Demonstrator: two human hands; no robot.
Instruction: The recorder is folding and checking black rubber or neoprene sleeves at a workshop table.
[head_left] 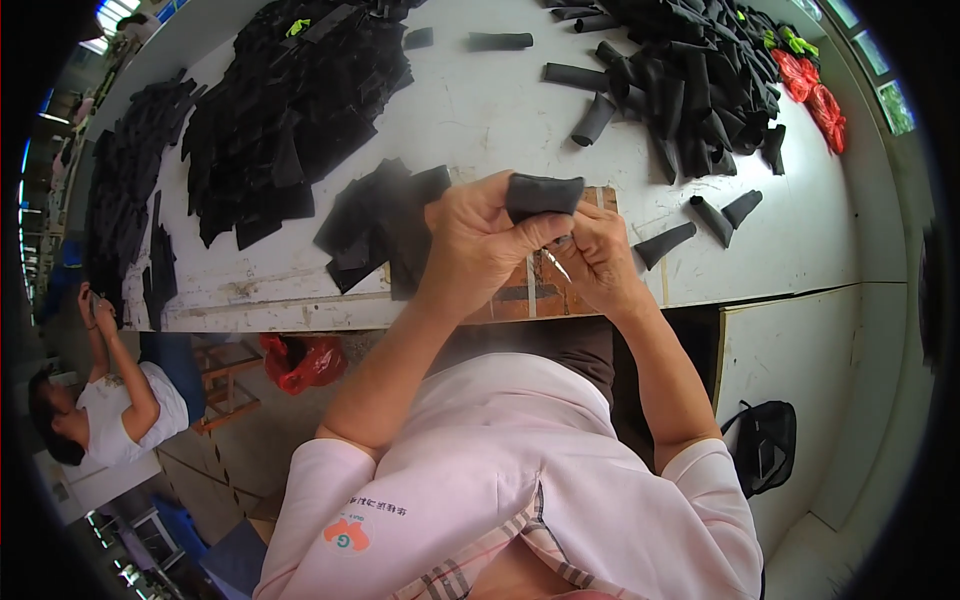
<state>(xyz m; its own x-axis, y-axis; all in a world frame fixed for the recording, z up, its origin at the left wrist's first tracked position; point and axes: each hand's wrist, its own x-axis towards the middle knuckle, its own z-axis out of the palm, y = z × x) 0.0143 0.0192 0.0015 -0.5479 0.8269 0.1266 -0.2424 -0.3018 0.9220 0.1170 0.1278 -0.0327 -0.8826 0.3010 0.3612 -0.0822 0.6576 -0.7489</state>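
Here, the left hand (478, 238) pinches the black cloth (546, 196), which sticks up above its thumb; the right hand (606, 252) curls just beside, its hold impossible to tell.

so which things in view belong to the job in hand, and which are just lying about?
Likely job:
- held dark fabric piece
- pointed metal tool
- flat dark pieces, left
- dark tubes, right

Apparently lying about:
- red plastic, far right
- red bag below table
- black bag
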